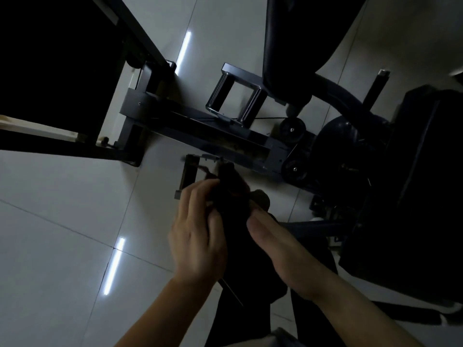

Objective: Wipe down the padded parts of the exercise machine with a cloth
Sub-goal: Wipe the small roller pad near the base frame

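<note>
A dark cloth (231, 194) is bunched between both hands in the lower middle of the head view. My left hand (198, 231) grips its left side with curled fingers. My right hand (283, 249) holds its right side, fingers pressed into the fabric. The cloth hangs in the air above the floor, apart from the machine. The exercise machine's dark padded backrest (298, 41) stands at the top right. Another dark pad (421, 191) fills the right side. The room is dim and the cloth's colour is hard to tell.
The machine's grey steel base beam (213, 131) runs across the middle, with a square metal footplate (238, 96) and two black rollers (292, 130). A dark frame (75, 71) stands at the upper left. Pale glossy floor tiles (62, 234) spread to the left.
</note>
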Demonstrator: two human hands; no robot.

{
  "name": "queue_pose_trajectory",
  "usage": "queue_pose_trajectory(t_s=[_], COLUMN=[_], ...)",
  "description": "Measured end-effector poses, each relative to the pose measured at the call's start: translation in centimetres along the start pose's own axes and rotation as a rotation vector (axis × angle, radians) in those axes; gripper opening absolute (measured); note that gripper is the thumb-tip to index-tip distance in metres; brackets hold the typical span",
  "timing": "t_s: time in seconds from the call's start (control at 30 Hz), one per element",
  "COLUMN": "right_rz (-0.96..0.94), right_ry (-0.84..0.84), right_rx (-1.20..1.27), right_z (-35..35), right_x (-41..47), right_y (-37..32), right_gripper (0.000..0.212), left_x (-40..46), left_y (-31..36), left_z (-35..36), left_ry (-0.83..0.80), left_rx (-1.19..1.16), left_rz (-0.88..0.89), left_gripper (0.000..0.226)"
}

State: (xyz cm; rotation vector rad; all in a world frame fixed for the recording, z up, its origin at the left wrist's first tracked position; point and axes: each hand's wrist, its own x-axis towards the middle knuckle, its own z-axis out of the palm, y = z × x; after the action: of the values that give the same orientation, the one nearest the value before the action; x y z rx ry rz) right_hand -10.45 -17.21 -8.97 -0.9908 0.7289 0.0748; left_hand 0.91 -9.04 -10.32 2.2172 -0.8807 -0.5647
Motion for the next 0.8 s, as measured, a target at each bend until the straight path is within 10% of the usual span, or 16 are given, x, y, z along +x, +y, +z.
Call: queue_pose_trajectory(t_s=[0.13,0.67,0.8], right_rz=[-0.074,0.582,0.404], right_ry=[-0.046,0.178,0.363], right_rx=[-0.065,-0.034,0.230], right_z=[0.0,-6.7,-5.7], right_x=[2.0,9.7,6.3], right_y=[0.1,11.2,9.9], right_gripper=[0.039,0.063,0.056], left_x=[0.1,1.8,3.4], left_y=[-0.2,0.2,0.8], left_z=[0.1,-0.3,-0.6], left_ry=[-0.003,-0.137,-0.205], left_rx=[-0.009,0.029,0.113], left_rz=[-0.013,0.053,0.128], left_gripper=[0.049,0.040,0.045])
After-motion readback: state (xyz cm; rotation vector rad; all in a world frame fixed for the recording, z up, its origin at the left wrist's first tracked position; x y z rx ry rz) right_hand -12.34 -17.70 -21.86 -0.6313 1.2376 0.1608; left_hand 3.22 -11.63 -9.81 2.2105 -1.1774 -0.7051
